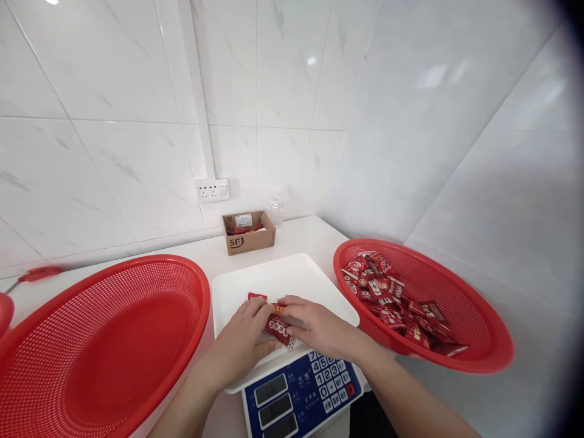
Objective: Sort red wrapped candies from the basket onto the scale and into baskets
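Note:
Small red printed packets (278, 328) lie over the white pan of a digital scale (292, 274), between my two hands. My left hand (246, 337) closes on them from the left, its thumb at the near edge and its fingers over the top. From the right, my right hand (317, 322) grips the same packets with bent fingers. A corner of another red packet (257, 296) shows just beyond my left fingertips. Below my hands is the scale's blue panel (303, 386) with keys and displays. My fingers partly hide the packets, so their number is unclear.
An oval red basket (182, 267) stands at the left with a bare bottom. At the right another red basket (488, 347) holds many red packets. A cardboard box (250, 242), a clear plastic bottle (276, 210) and red-handled scissors (43, 273) sit near the tiled wall.

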The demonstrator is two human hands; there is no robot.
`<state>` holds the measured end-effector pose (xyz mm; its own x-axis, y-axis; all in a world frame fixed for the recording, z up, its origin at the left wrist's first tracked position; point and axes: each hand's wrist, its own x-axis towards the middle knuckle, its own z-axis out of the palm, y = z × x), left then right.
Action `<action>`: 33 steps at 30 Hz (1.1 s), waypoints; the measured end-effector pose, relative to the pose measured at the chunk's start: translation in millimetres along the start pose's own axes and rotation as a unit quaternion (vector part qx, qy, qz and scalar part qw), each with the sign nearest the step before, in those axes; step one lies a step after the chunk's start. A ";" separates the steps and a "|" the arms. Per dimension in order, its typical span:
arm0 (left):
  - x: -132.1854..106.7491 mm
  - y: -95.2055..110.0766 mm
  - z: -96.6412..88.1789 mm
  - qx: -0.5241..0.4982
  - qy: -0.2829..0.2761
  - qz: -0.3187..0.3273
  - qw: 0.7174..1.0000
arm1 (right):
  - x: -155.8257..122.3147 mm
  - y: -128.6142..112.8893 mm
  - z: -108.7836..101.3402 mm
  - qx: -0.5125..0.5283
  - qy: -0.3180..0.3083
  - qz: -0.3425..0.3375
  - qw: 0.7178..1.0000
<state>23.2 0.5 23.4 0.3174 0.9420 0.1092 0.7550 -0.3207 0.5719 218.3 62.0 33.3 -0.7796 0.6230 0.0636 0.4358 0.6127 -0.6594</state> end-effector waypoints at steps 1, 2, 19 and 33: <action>-0.2 -0.4 0.5 0.006 -0.006 0.007 1.000 | -0.1 -1.0 -0.7 0.000 -0.011 -0.012 1.000; -0.3 -1.1 1.1 0.015 -0.012 0.013 1.000 | -0.7 -1.3 -2.5 -0.002 -0.017 -0.013 1.000; 6.2 -29.3 9.3 0.076 0.144 0.030 0.986 | -95.0 134.1 -102.2 -0.175 -0.039 0.432 0.884; 5.9 -32.1 11.4 0.099 0.110 0.039 0.988 | -92.7 133.3 -113.0 -0.178 0.106 0.390 0.897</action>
<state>7.4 15.2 -3.7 0.2631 0.9056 0.3328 0.8381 -0.3854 0.3861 399.5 140.9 24.2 -0.0889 0.9852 -0.1466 0.9570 0.0436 -0.2869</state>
